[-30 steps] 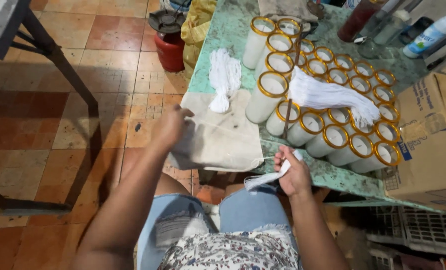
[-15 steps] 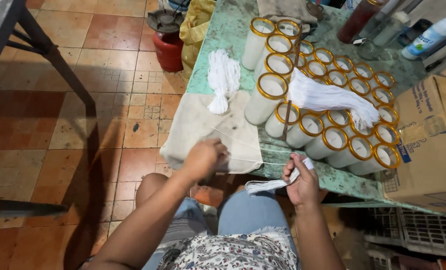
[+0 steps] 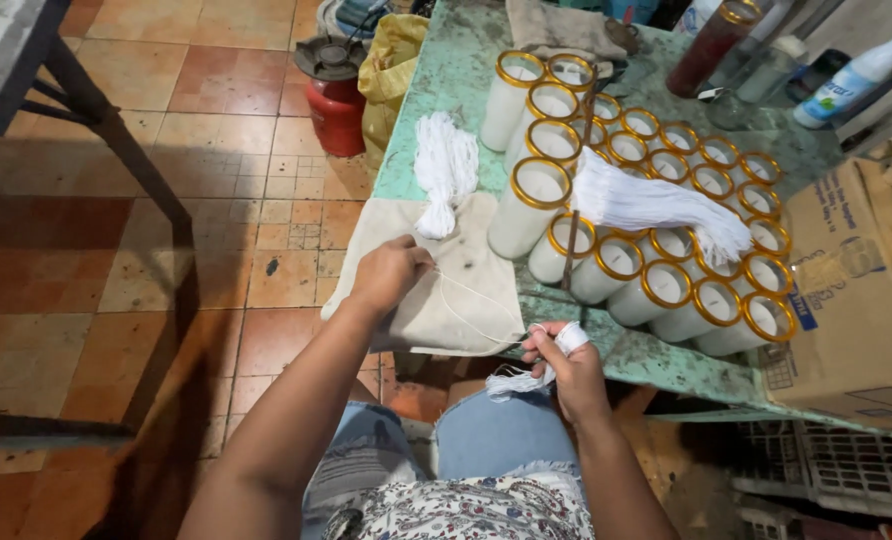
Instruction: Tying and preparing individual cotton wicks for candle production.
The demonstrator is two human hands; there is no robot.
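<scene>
We see a single white string (image 3: 476, 305) stretched slack between our two hands, sagging across the beige cloth (image 3: 466, 260) that hangs over the near edge of the green table (image 3: 436, 120). It looks very light and limp, with no stiffness of its own, so we judge it is best pinched at its very end between fingertips and kept under slight tension; a loose hold would let it slip or tangle.

Our left hand (image 3: 391, 272) rests on the cloth, fingers drawn together in a pinch on one end of the string, nearly closed. Our right hand (image 3: 566, 370) sits just past the table's near edge, above our lap, closed around a small bunch of white strings (image 3: 511, 382) whose frayed ends stick out to the left; some of it appears wound over a finger, and the single string runs from here.

Farther on the table, just beyond the cloth, lies a tied tuft of white strings (image 3: 446, 165). To the right stands a tight cluster of tall white glass candles with gold rims (image 3: 656, 285), and a larger hank of white strings (image 3: 656, 205) lies across their tops. The glasses look heavy and breakable. A cardboard box (image 3: 846, 300) stands at the far right, touching the cluster, and a red canister (image 3: 334, 95) sits on the tiled floor to the left of the table.
</scene>
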